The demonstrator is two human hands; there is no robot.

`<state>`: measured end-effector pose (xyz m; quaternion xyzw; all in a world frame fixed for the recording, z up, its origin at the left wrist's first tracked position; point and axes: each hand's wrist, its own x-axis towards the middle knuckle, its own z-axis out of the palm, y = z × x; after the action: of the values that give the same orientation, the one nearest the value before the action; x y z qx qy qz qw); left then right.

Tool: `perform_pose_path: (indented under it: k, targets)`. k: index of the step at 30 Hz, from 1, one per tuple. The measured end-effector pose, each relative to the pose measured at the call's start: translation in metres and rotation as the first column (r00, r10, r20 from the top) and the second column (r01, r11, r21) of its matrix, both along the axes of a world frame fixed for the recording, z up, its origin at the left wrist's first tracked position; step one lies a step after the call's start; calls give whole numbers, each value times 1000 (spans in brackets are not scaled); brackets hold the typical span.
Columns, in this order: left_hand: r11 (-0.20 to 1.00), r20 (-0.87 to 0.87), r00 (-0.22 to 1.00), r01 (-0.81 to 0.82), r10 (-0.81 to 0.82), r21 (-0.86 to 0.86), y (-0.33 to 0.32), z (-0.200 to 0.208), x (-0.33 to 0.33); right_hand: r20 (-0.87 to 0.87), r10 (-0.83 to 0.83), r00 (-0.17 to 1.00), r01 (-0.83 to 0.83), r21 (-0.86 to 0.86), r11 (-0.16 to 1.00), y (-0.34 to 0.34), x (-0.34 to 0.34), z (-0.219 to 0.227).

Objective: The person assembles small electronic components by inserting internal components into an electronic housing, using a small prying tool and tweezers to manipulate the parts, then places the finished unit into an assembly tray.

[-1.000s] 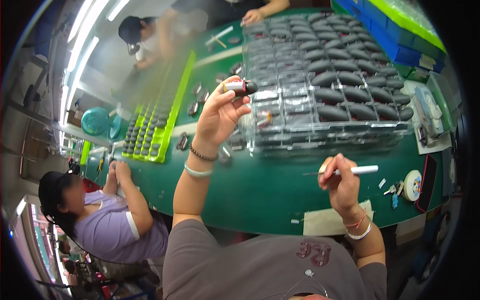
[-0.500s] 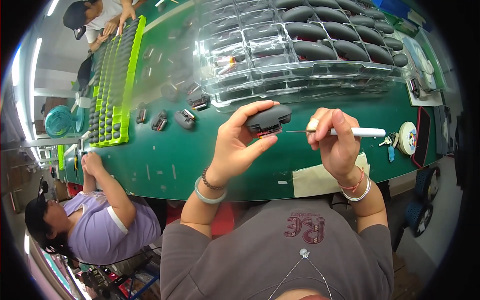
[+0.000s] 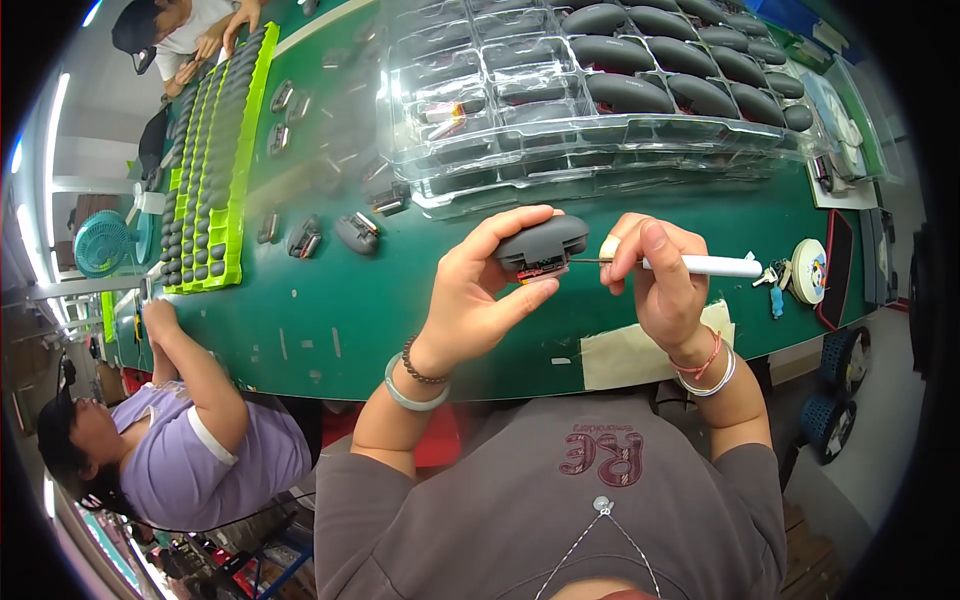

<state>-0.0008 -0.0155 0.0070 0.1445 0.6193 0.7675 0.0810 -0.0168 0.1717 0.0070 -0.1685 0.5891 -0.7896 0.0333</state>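
My left hand (image 3: 475,295) holds a dark grey mouse-shaped shell (image 3: 541,243) above the green table (image 3: 400,320), its open underside showing small red and white parts. My right hand (image 3: 655,275) grips a white pen-like tool (image 3: 700,266) whose thin metal tip touches the shell's edge. Both hands are close together over the table's near edge.
Stacked clear plastic trays (image 3: 600,110) of dark shells lie beyond my hands. Several loose parts (image 3: 355,232) sit to the left beside a lime-green tray (image 3: 215,170). A person in a purple shirt (image 3: 190,450) works at my left, another at the far end. A beige patch (image 3: 640,350), keys and a round tape roll (image 3: 806,270) lie right.
My left hand brought the shell from over the clear trays down toward me. My right hand raised the white tool until its tip met the shell. The view tilted down.
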Motion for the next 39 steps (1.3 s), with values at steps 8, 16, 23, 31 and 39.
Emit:
perform_pose_path:
  k: [8, 16, 23, 31, 39]
  targets:
    - [999, -48, 999, 14, -16, -39, -1, -1, 0, 102, 39, 994, -32, -67, 997, -3, 0, 2]
    - [998, 57, 998, 20, -23, 53, 0, 2, 3, 326, 146, 934, -48, -292, 955, -4, -2, 0]
    - [989, 141, 990, 3, -24, 151, 0, 3, 4, 531, 428, 731, -34, -598, 801, -7, -7, -12]
    - [988, 190, 982, -23, -7, 155, -2, 1, 2, 522, 225, 823, 13, -412, 911, -7, -5, -6]
    - [990, 197, 980, -8, -20, 139, 0, 2, 2, 352, 104, 930, -8, -264, 964, -8, -3, -2]
